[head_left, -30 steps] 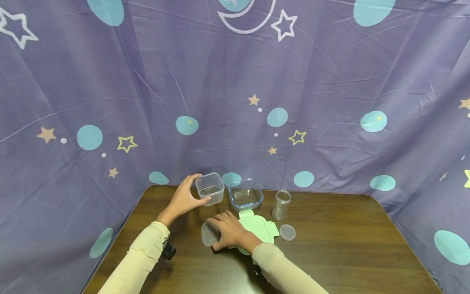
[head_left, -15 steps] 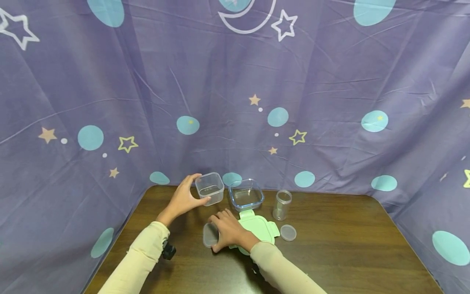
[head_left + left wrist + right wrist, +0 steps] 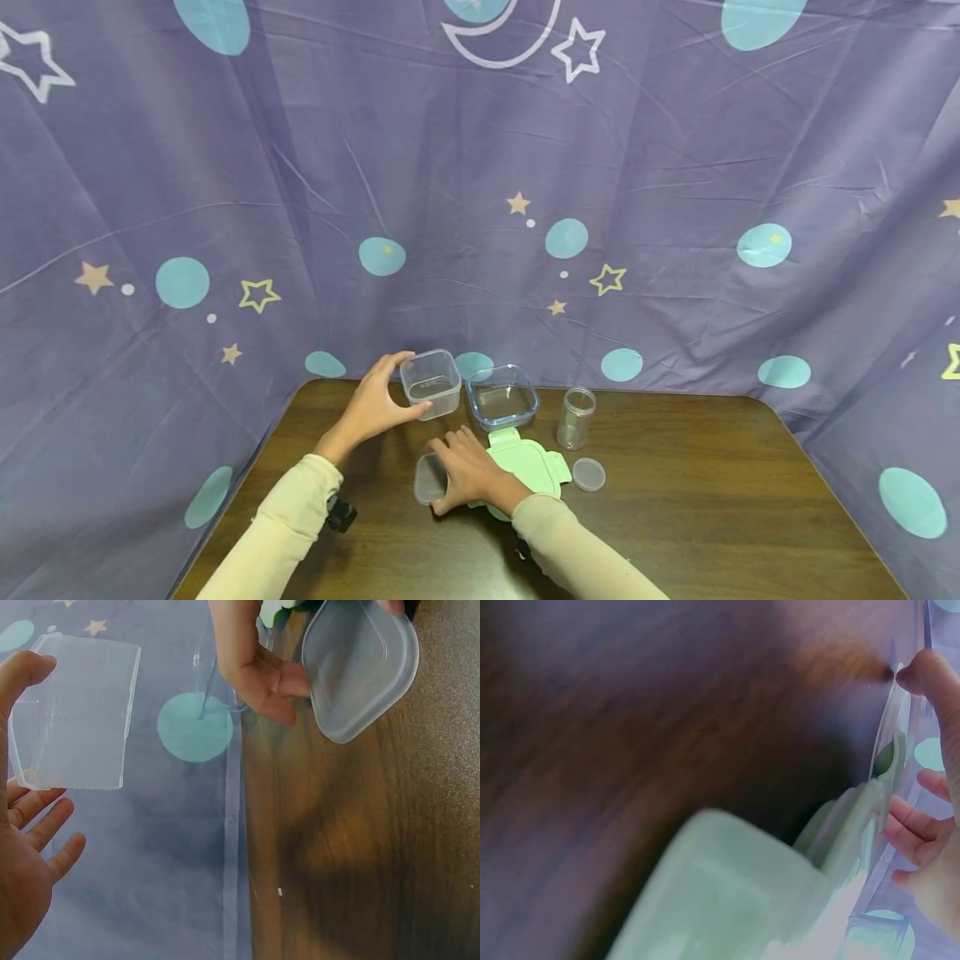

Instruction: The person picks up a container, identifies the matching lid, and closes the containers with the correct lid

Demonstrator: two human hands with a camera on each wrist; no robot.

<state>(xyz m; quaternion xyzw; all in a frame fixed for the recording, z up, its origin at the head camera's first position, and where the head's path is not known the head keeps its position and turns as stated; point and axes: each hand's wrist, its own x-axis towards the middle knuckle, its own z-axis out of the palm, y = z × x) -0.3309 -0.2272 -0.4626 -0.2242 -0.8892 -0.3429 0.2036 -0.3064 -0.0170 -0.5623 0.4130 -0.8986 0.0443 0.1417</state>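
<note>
My left hand (image 3: 378, 406) grips a clear square plastic container (image 3: 432, 385) by opposite sides, thumb at the near side and fingers at the far one. In the left wrist view the container (image 3: 79, 712) shows side-on, its walls see-through. Lower and to the right, my right hand (image 3: 468, 471) pinches a translucent square lid (image 3: 430, 479) at its edges between thumb and fingers. The lid (image 3: 360, 675) hangs tilted over the wood in the left wrist view. Beneath the right wrist lies a light green clip-on lid (image 3: 528, 462), partly covered by that hand.
A square glass container (image 3: 502, 404) with a bluish rim stands at the back, right of the plastic one. Further right are a clear round jar (image 3: 574, 419) and a small round lid (image 3: 588, 475). A patterned purple curtain (image 3: 465, 167) rises behind the brown table (image 3: 712, 483).
The square lid in my right hand has tilted slightly and shifted a touch right. The plastic container in my left hand has moved very slightly right. Everything else stays put.
</note>
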